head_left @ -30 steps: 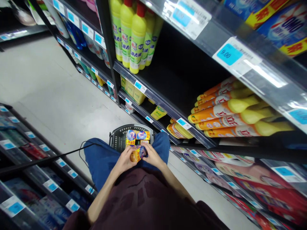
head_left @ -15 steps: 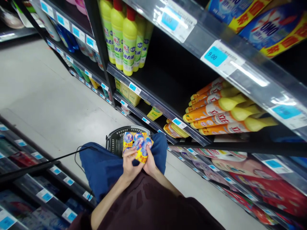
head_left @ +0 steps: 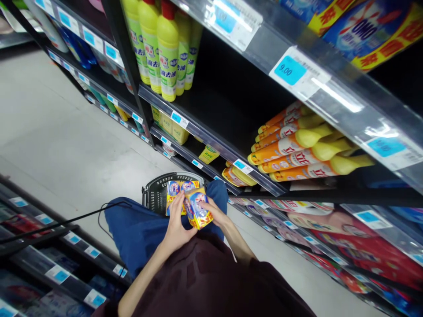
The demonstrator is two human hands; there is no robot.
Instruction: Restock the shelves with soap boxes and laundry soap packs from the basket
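Between my two hands, above my lap, is a small yellow-and-blue OMO pack (head_left: 199, 210), tilted. My left hand (head_left: 176, 226) is closed about its left side, the thumb at the lower edge. My right hand (head_left: 216, 214) grips the right side, with fingers over its top. Just beyond my left fingertips, similar OMO packs (head_left: 174, 188) lie in a black shopping basket (head_left: 152, 193). The basket stands on the floor by my knees. What is inside the packs does not show.
Shelves rise on the right, with yellow red-capped bottles (head_left: 168, 57), orange bottles lying down (head_left: 294, 149) and large OMO bags (head_left: 366, 31) above. Yellow AXE packages (head_left: 209, 154) sit lower. Another shelf (head_left: 62, 273) and a black cable (head_left: 79, 218) are at the left.
The held OMO pack has turned and come slightly toward me and to the right, apart from the packs in the basket. My right hand has shifted right with it. The view has moved slightly.
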